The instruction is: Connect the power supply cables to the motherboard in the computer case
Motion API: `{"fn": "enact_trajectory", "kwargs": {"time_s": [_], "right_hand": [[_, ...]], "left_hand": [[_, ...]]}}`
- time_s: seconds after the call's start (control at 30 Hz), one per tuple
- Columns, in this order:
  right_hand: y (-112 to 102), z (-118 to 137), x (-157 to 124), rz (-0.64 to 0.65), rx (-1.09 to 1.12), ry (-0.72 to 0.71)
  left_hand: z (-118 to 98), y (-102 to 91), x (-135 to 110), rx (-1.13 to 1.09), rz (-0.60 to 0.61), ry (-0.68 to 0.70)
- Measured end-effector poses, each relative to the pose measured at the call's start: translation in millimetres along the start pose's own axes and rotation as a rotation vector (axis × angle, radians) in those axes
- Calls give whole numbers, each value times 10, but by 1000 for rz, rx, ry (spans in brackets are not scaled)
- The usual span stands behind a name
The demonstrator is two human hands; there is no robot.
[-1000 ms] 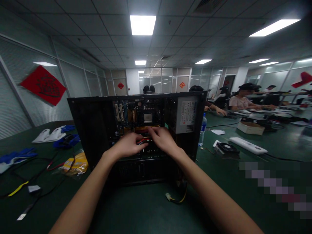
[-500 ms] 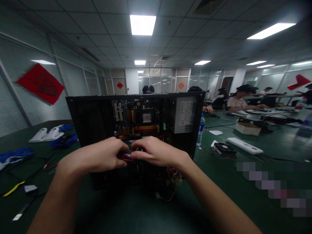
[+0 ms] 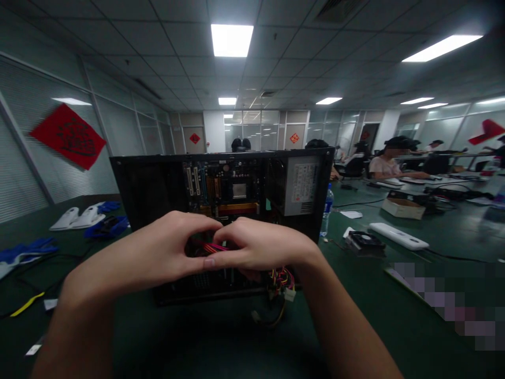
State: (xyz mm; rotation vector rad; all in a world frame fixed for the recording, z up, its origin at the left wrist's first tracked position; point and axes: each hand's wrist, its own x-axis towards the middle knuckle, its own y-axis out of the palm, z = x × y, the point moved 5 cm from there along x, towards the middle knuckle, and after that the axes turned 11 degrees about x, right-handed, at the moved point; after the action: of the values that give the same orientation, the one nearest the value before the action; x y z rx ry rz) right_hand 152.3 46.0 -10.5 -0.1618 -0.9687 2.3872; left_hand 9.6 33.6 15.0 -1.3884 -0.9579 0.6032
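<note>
An open black computer case stands upright on the green table in front of me, showing its motherboard and a silver power supply. My left hand and my right hand meet before the lower part of the case, thumb tips touching. Between them runs a bundle of thin red and coloured cables, with the fingers of both hands closed around it. The fingertips behind the bundle are partly hidden. Below my right wrist, yellow, red and black power leads with a white connector hang out.
Blue and white gloves and loose cables lie to the left. On the right are a water bottle, a cooling fan, a white power strip and a cardboard box. A person sits farther back.
Both hands have come nearer to me and pressed together at the thumbs, drawing the cables with them. My left wrist has shifted left. More of the hanging power leads shows.
</note>
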Motion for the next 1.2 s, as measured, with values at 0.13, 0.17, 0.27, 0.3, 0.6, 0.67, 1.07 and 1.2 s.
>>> {"fn": "enact_trajectory", "kwargs": {"time_s": [0.13, 0.17, 0.27, 0.3, 0.6, 0.67, 1.07, 1.2], "right_hand": [[-103, -13, -172, 26, 291, -57], [-133, -29, -209, 9, 371, -78], [-209, -59, -290, -63, 514, -145], [-223, -55, -307, -77, 542, -169], [-225, -10, -333, -103, 661, -226], [-218, -9, -333, -108, 660, -213], [-188, 57, -303, -215, 439, -132], [-194, 58, -305, -258, 365, -124]], "left_hand": [[-47, -130, -116, 25, -47, 175], [-52, -159, -140, 34, -80, 189], [-98, -231, -182, 30, -219, 240], [-113, -249, -187, 26, -266, 248], [-104, -277, -191, 96, -394, 273], [-105, -283, -187, 127, -431, 277], [-323, -177, -165, 307, -540, 456], [-364, -154, -155, 372, -578, 481]]}}
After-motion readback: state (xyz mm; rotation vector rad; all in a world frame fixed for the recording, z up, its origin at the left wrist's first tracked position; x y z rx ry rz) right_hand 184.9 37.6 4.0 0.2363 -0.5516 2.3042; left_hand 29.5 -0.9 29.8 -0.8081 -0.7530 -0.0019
